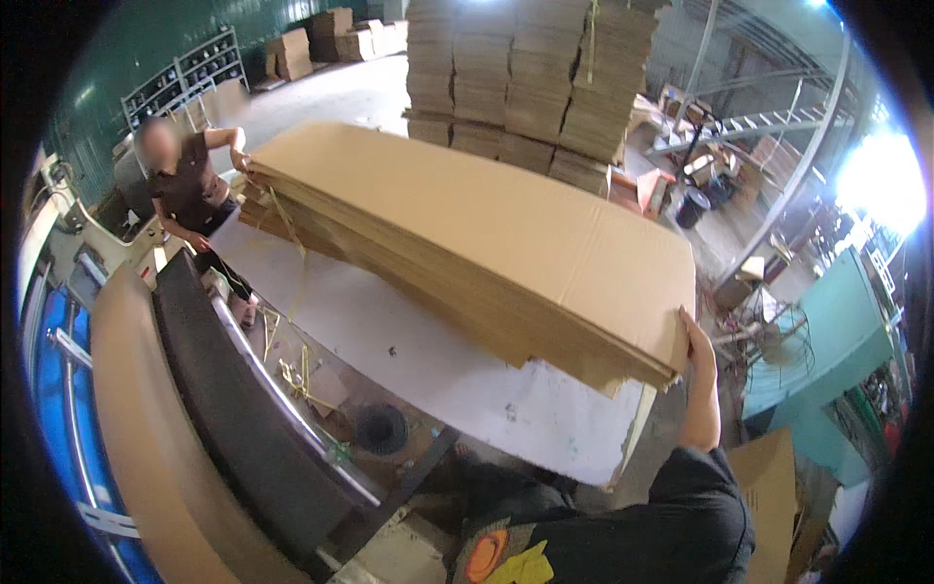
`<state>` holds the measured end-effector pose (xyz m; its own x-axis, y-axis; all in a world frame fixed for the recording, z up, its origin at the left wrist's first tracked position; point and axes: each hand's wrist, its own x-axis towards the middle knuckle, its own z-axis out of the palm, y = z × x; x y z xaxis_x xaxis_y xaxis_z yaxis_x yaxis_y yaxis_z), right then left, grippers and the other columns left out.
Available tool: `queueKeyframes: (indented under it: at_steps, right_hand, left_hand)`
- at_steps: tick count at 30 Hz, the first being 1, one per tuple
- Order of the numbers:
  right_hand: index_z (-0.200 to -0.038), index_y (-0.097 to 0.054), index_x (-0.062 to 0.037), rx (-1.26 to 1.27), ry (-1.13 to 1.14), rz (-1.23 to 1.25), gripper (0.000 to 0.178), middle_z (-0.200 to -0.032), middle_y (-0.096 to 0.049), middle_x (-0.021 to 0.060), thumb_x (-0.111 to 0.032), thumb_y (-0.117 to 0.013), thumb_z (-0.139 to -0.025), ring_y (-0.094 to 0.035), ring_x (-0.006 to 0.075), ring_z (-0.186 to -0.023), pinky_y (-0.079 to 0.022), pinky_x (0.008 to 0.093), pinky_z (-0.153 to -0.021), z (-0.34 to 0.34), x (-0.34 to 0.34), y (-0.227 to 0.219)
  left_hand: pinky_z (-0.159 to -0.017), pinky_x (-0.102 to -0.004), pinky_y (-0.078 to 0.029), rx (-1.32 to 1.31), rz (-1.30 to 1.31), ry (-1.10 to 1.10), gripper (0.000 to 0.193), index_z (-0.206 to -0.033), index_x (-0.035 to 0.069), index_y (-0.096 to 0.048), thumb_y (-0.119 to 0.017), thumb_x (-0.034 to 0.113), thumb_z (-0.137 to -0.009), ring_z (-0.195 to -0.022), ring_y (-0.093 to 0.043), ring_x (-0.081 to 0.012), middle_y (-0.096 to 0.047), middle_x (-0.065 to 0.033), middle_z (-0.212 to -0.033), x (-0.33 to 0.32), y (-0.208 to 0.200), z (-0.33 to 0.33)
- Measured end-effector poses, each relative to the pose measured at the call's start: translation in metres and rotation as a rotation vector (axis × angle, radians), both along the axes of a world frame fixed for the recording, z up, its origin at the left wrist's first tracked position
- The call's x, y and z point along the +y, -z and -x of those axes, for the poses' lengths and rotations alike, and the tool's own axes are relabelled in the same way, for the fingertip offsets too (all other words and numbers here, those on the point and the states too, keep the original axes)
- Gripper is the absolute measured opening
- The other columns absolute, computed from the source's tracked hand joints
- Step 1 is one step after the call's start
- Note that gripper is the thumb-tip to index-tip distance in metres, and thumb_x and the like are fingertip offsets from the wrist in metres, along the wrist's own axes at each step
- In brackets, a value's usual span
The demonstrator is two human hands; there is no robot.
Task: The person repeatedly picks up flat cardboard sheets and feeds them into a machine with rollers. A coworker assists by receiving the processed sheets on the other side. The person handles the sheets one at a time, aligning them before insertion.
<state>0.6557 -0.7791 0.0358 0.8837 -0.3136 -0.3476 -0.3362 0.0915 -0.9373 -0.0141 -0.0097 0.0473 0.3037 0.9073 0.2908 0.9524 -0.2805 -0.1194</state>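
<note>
One right hand in view, arm stretched up, fingers clamped on the near right corner of one cardboard stack lying on the white table. Co-worker's hand grips the stack's far end. Left hand's out of sight.

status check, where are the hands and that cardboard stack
Right hand grips near corner of cardboard stack. Left hand out of view. Co-worker's hand on far end. Stack rests on white table.

I see a white table carrying a thick stack of flat brown cardboard sheets, which lies diagonally across it (its near right corner juts past the table edge). Yellow strapping trails down the stack's left side.
</note>
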Motion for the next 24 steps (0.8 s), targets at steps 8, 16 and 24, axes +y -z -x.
queueKeyframes:
  at_steps: [8,16,24]
  right_hand:
    - [-0.129,-0.063,-0.0015,-0.258,-0.071,-0.320,0.054,-0.119,-0.069,0.0105,-0.043,-0.069,-0.095,-0.067,0.0208,-0.108,-0.053,0.0340,-0.094,0.022,0.019,0.001]
    - [-0.141,-0.053,-0.0033,-0.072,-0.040,-0.175,0.072,-0.128,-0.064,0.0120,-0.054,-0.068,-0.092,-0.062,0.0249,-0.115,-0.051,0.0402,-0.100,0.089,0.057,-0.008]
    - [-0.146,-0.043,-0.0026,-0.088,-0.071,-0.349,0.078,-0.138,-0.055,0.0142,-0.058,-0.060,-0.094,-0.055,0.0284,-0.124,-0.046,0.0425,-0.104,0.208,0.136,0.022]
  left_hand:
    - [-0.114,-0.0464,-0.036,0.140,-0.191,-0.040,0.072,-0.126,-0.002,-0.067,-0.062,0.059,-0.088,-0.120,-0.059,-0.0460,-0.065,-0.0304,-0.124,0.014,0.026,0.024]
    - [-0.118,-0.0607,-0.025,-0.017,0.234,-0.555,0.095,-0.159,0.012,-0.030,-0.075,0.050,-0.084,-0.149,-0.029,-0.0397,-0.033,-0.0214,-0.160,0.025,0.030,0.014]
    - [-0.121,-0.0522,-0.026,-0.390,-0.082,-0.245,0.092,-0.156,0.001,-0.031,-0.078,0.035,-0.085,-0.147,-0.032,-0.0397,-0.031,-0.0246,-0.160,-0.016,-0.003,-0.062]
